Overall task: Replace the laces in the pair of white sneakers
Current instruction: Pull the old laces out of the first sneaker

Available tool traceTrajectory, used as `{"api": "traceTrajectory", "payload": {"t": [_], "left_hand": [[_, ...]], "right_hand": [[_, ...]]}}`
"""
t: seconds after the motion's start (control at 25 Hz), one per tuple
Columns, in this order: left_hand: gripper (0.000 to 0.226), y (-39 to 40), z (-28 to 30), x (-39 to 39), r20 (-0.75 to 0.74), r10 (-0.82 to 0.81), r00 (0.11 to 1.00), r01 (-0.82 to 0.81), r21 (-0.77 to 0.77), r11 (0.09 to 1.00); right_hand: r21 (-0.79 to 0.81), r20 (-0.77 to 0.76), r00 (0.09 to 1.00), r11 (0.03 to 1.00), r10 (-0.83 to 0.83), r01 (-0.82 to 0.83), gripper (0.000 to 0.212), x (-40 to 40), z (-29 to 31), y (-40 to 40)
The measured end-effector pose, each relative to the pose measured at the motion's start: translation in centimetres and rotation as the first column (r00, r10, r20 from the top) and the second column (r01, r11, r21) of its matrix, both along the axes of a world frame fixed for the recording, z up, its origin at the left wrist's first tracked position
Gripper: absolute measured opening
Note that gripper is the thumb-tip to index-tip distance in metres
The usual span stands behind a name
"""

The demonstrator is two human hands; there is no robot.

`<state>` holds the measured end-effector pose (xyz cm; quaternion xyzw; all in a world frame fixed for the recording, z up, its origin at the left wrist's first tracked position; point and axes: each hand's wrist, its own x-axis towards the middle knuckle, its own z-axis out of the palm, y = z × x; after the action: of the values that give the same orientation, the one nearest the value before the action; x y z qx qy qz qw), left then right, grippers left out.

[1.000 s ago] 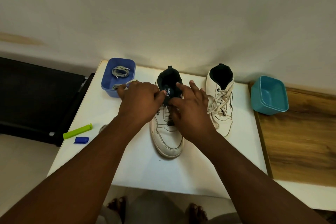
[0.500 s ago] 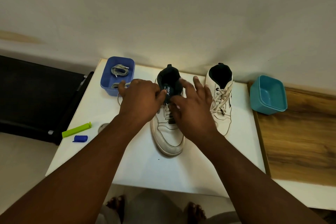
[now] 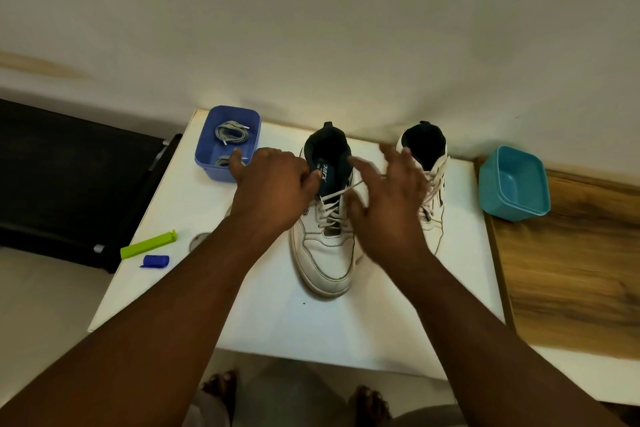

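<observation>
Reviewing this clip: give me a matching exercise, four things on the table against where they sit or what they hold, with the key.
Things:
1. purple tub
2. teal tub
3. green clip
4. left-hand sneaker

Descriptions:
A. under both hands, lace partly loosened
B. holds grey laces
C. nothing inside, by the wooden top
D. near the table's left edge, beside a small blue piece

Pairs: 1-B, 2-C, 3-D, 4-A

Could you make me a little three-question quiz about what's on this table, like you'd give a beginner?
1. True or false: the teal tub holds laces.
2. Which sneaker are the hands working on? A: the left sneaker. B: the right sneaker.
3. Fill in: the spare grey laces lie in the ___ tub.

Key: 1 false, it holds nothing visible. 2 A: the left hand steadies its collar while the right hand draws lace out. 3 blue.
</observation>
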<state>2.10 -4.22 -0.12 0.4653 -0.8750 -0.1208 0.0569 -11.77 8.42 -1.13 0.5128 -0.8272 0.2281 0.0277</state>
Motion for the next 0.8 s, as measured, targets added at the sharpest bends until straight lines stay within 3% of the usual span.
{"api": "traceTrajectory", "payload": {"t": [0.08, 0.16, 0.32, 0.4, 0.48, 0.56, 0.64, 0.72, 0.8], "left_hand": [[0.04, -0.1, 0.0, 0.0, 0.018, 0.005, 1.0, -0.005, -0.002, 1.0], [0.041, -0.1, 0.0, 0.1, 0.015, 0.004, 1.0, -0.004, 0.001, 1.0], [0.041, 0.1, 0.0, 0.0, 0.006, 0.013, 1.0, -0.013, 0.003, 1.0], [0.04, 0.2, 0.1, 0.0, 0.012, 0.015, 1.0, -0.015, -0.005, 1.0], [0.04, 0.2, 0.2, 0.0, 0.019, 0.008, 1.0, -0.008, 0.005, 1.0], [0.042, 0.2, 0.3, -0.1, 0.046, 0.008, 0.999, -0.008, 0.009, 1.0], [0.046, 0.2, 0.3, -0.1, 0.069, 0.016, 0.997, -0.016, 0.009, 1.0], [0.044, 0.1, 0.2, 0.0, 0.054, 0.016, 0.998, -0.016, 0.006, 1.0], [0.041, 0.0, 0.2, 0.0, 0.031, 0.017, 0.999, -0.018, 0.006, 1.0]], "right_hand": [[0.067, -0.072, 0.984, 0.986, 0.16, -0.155, 0.026, 1.4, -0.5, -0.7], [0.051, -0.086, 0.984, 0.988, 0.153, -0.149, 0.013, 1.3, -0.3, -1.0], [-0.103, -0.005, 0.987, 0.982, -0.163, 0.162, 0.013, -1.2, 1.0, 0.3], [-0.107, -0.012, 0.966, 0.961, -0.259, 0.256, 0.015, -1.8, 1.2, 0.9], [-0.071, -0.066, 0.98, 0.98, -0.19, 0.185, 0.024, -1.3, 1.0, 0.8], [-0.022, -0.098, 0.995, 1.0, 0.009, -0.011, 0.03, 0.1, 0.7, 0.1], [0.057, -0.129, 0.979, 0.987, 0.159, -0.153, 0.022, 1.5, 0.0, -0.6], [0.054, -0.14, 0.98, 0.99, 0.138, -0.131, 0.014, 1.3, -0.2, -0.9], [-0.031, -0.127, 0.992, 0.999, -0.023, 0.019, 0.011, -0.9, 0.3, -0.5]]}}
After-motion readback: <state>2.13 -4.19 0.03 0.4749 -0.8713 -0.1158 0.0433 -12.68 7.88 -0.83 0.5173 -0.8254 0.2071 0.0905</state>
